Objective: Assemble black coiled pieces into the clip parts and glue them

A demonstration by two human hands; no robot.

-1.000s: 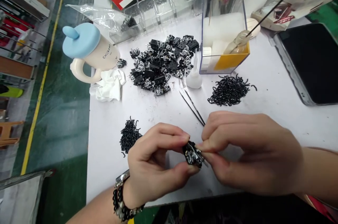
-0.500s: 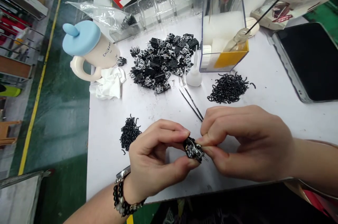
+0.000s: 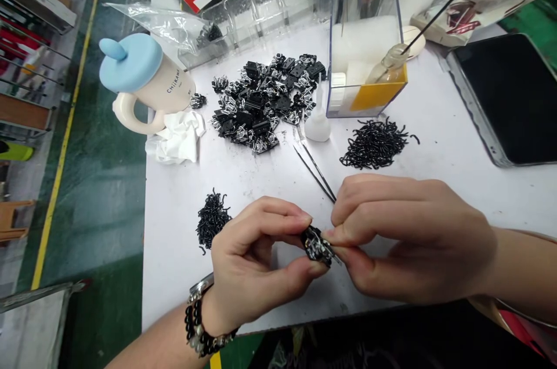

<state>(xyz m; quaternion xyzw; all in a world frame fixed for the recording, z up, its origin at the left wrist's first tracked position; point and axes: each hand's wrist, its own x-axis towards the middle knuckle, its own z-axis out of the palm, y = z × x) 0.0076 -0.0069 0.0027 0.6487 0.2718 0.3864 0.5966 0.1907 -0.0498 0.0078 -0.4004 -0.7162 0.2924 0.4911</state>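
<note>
Between the thumb and fingers of my left hand (image 3: 256,264) is a small black part with metal wires (image 3: 317,246), held above the near side of the table. My right hand (image 3: 404,235) pinches at the right side of this same part; what its fingertips grip there is mostly hidden. Thin metal ends poke out below the right fingertips. Behind the hands lies a pair of tweezers (image 3: 314,173), its tips pointing away. A pile of short black curved pieces (image 3: 212,219) sits beside my left hand, and another such pile (image 3: 375,144) lies beyond my right hand.
A heap of black parts with metal wires (image 3: 265,102) covers the table's middle. Around it stand a lidded mug (image 3: 167,87), crumpled tissue (image 3: 178,137), a small white squeeze bottle (image 3: 317,125) and a clear organiser box (image 3: 365,96). A dark tablet (image 3: 509,102) lies at right.
Both hands keep their hold on the black part, with the right hand turned very slightly. The whole view has shifted a little; nothing on the table has visibly moved.
</note>
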